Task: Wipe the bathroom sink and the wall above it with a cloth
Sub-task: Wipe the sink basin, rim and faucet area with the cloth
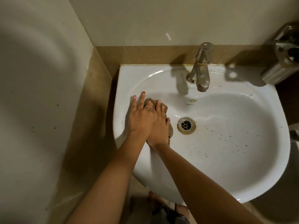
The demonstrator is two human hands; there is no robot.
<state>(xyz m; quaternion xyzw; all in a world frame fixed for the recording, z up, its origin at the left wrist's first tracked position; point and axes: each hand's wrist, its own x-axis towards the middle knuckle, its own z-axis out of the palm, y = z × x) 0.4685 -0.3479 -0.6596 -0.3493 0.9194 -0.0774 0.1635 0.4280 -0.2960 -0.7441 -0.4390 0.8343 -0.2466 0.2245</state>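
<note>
The white sink (129, 75) fills the middle of the view, and dark specks dot the right half of its basin. A small brown cloth (148, 102) lies on the basin's left slope, just left of the drain (186, 125). My right hand (160, 126) presses flat on the cloth. My left hand (140, 118) lies beside it and partly over it, fingers spread, reaching onto the left rim. Most of the cloth is hidden under both hands. The pale wall (145, 21) rises behind the sink above a brown tile strip.
A metal tap (201, 68) stands at the back of the sink, its spout over the basin. A shiny metal holder (283, 59) juts from the wall at the right. A side wall (40, 78) stands close to the left rim. Bare feet show below the sink.
</note>
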